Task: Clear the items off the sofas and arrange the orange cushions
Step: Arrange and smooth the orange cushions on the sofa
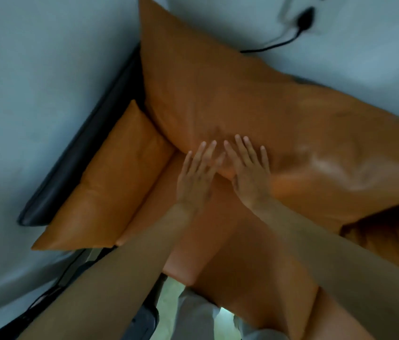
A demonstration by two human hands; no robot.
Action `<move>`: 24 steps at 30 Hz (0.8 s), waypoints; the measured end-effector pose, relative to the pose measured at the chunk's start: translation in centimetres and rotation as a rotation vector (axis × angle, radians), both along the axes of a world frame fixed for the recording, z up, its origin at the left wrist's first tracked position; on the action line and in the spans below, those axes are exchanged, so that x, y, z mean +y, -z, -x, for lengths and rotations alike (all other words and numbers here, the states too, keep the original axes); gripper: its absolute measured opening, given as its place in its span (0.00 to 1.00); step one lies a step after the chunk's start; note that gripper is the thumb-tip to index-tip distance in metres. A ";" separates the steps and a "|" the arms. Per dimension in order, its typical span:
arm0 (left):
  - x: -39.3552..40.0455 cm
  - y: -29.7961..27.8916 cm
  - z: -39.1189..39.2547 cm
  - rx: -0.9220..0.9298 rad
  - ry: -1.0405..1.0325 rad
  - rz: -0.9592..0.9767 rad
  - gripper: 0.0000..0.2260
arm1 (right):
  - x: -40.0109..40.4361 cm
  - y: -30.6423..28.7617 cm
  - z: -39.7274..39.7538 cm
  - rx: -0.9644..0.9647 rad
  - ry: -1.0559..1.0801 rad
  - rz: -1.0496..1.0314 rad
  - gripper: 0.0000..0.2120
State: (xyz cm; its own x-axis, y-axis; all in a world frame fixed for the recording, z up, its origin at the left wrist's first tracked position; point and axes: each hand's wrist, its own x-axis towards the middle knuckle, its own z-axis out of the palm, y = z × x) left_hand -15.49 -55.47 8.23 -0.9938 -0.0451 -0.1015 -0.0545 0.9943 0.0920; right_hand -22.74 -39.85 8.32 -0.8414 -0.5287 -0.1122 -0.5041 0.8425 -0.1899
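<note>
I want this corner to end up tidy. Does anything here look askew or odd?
The large cushion under both hands (left hand, right hand) sits tilted against the wall, overlapping the small cushion. A black cable trails behind its top edge.

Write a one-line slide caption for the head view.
Both hands, left and right, press flat on a large orange cushion, a smaller orange cushion beside it.

Orange cushions (242, 99) on sofa seat (230, 253)
</note>
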 end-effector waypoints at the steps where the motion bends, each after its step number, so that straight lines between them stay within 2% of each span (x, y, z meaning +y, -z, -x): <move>1: 1.0 -0.2 0.9 0.025 0.056 -0.001 0.45 | 2.0 -0.3 0.3 0.016 0.052 -0.017 0.49; 4: 5.3 -1.1 3.9 0.063 0.211 0.020 0.45 | 8.5 -0.7 0.7 0.091 0.249 -0.084 0.49; 8: 12.0 -2.0 6.5 0.104 0.358 0.016 0.47 | 17.5 -0.9 0.4 0.071 0.538 -0.105 0.60; 10: 14.9 -1.9 6.9 0.119 0.422 -0.020 0.46 | 21.3 -1.1 -0.2 0.086 0.600 -0.138 0.65; 12: 17.5 -1.6 7.1 0.136 0.467 -0.040 0.47 | 24.3 -0.8 -0.8 0.096 0.611 -0.174 0.68; 16: 22.0 -0.5 7.8 0.081 0.596 -0.012 0.57 | 28.0 0.4 -0.7 0.105 0.682 -0.215 0.72; 20: 25.8 1.3 8.1 0.119 0.752 0.077 0.54 | 29.7 1.6 1.9 0.080 0.573 -0.100 0.69; 24: 26.0 1.9 10.4 0.077 0.638 0.193 0.59 | 30.6 1.9 5.4 0.041 0.417 0.024 0.70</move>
State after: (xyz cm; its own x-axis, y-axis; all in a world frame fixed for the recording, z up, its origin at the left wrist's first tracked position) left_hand -25.85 -29.49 6.34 -0.8358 0.5435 -0.0780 0.5491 0.8284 -0.1107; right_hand -28.17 -9.24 6.42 -0.9874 -0.1440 -0.0661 -0.1284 0.9717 -0.1984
